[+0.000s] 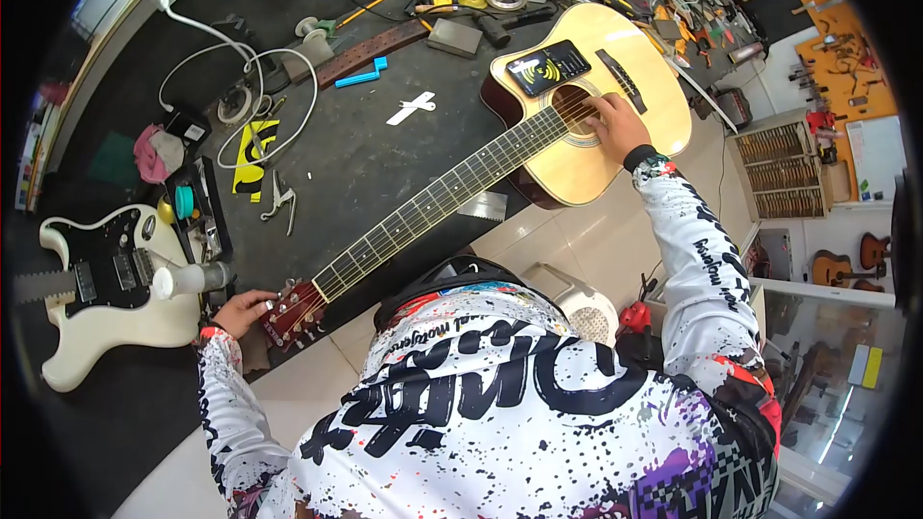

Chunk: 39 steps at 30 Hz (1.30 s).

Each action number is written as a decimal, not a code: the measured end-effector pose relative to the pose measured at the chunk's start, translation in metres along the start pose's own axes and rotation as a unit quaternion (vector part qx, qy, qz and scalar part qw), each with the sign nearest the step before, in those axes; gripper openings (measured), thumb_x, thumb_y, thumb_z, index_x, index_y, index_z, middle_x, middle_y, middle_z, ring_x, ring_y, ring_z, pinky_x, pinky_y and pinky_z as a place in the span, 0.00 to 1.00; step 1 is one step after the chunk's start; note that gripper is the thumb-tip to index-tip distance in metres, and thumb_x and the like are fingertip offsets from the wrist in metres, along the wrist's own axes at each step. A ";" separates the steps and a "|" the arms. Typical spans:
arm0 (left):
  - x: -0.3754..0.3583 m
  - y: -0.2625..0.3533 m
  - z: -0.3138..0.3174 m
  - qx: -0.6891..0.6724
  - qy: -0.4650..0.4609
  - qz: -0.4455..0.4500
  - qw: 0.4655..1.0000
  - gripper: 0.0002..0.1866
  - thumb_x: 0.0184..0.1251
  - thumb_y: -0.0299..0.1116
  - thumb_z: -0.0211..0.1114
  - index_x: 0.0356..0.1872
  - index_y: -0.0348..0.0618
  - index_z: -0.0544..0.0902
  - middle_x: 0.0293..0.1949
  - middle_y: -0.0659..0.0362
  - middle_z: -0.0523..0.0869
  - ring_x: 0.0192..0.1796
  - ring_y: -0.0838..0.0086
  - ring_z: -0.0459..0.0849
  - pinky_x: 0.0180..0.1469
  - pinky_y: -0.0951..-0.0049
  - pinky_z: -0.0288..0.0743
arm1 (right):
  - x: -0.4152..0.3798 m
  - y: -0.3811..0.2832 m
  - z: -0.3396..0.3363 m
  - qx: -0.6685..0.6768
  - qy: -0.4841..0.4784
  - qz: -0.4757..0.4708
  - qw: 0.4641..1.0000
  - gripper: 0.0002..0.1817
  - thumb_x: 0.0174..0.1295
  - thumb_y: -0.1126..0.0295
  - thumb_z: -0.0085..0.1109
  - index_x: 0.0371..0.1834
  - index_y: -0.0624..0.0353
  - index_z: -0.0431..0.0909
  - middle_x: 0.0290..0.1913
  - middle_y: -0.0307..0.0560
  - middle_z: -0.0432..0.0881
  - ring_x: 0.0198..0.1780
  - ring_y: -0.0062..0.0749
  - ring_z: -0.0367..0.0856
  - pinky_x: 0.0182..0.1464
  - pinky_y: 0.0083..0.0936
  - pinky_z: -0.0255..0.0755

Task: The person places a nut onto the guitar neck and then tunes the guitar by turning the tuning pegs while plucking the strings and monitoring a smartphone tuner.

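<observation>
An acoustic guitar (635,48) with a pale top lies across the dark workbench, its neck running down to the left. At its dark red headstock (288,315), my left hand (242,311) has its fingers closed on a tuning peg (272,306). Over the soundhole, my right hand (618,127) touches the strings with bent fingers; whether anything is pinched in them is too small to tell. A phone (548,67) with yellow arcs on its dark screen rests on the guitar's top beside the soundhole.
A cream electric guitar body (125,327) lies at the left. A capo (280,204), blue string winder (361,74), white cross-shaped piece (411,108) and coiled white cable (312,86) sit on the bench. Tools crowd the back. A stool (586,312) stands below the bench.
</observation>
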<state>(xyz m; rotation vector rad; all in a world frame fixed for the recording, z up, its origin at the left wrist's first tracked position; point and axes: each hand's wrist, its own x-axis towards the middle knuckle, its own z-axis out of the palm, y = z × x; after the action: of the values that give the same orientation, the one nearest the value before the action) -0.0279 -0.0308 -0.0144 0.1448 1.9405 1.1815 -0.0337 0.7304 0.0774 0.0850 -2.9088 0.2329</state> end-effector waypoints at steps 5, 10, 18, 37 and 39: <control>0.017 -0.019 -0.008 0.287 0.075 0.003 0.955 0.25 0.73 0.53 0.58 0.30 0.38 0.81 0.25 0.51 0.79 0.30 0.62 0.77 0.37 0.61 0.70 | 0.002 0.001 -0.001 0.003 -0.013 -0.006 1.000 0.17 0.63 0.66 0.63 0.55 0.52 0.79 0.50 0.53 0.79 0.53 0.50 0.78 0.56 0.39 0.73; 0.030 0.002 -0.003 0.382 -0.018 0.002 0.924 0.22 0.68 0.50 0.57 0.35 0.39 0.84 0.36 0.43 0.84 0.39 0.50 0.83 0.43 0.53 0.75 | 0.004 0.015 0.017 -0.001 -0.033 -0.008 0.999 0.19 0.65 0.69 0.59 0.59 0.55 0.77 0.54 0.55 0.77 0.56 0.53 0.76 0.59 0.42 0.71; 0.044 0.040 0.016 0.461 0.018 -0.217 0.860 0.23 0.61 0.52 0.63 0.41 0.40 0.89 0.40 0.41 0.88 0.47 0.50 0.87 0.51 0.54 0.79 | 0.003 0.017 0.015 0.015 -0.024 -0.037 0.999 0.18 0.69 0.69 0.57 0.61 0.56 0.75 0.56 0.57 0.75 0.58 0.54 0.74 0.60 0.40 0.69; -0.012 0.000 0.005 0.116 0.058 -0.084 0.988 0.17 0.76 0.39 0.57 0.57 0.42 0.83 0.47 0.57 0.89 0.52 0.73 0.83 0.61 0.70 0.72 | 0.012 0.016 -0.007 0.002 0.019 -0.117 0.993 0.16 0.57 0.65 0.69 0.48 0.55 0.82 0.40 0.49 0.80 0.44 0.47 0.80 0.47 0.40 0.73; -0.012 -0.003 0.004 0.087 0.056 -0.092 0.990 0.17 0.76 0.39 0.58 0.57 0.41 0.83 0.47 0.57 0.89 0.52 0.74 0.83 0.61 0.71 0.71 | 0.011 0.016 -0.008 0.003 0.004 -0.108 0.994 0.15 0.58 0.65 0.68 0.48 0.56 0.82 0.41 0.50 0.81 0.46 0.48 0.80 0.49 0.40 0.74</control>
<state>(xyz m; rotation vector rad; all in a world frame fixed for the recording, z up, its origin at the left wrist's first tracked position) -0.0167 -0.0360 -0.0107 -0.0097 2.1059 0.9177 -0.0443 0.7473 0.0848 0.3972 -2.8605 0.2051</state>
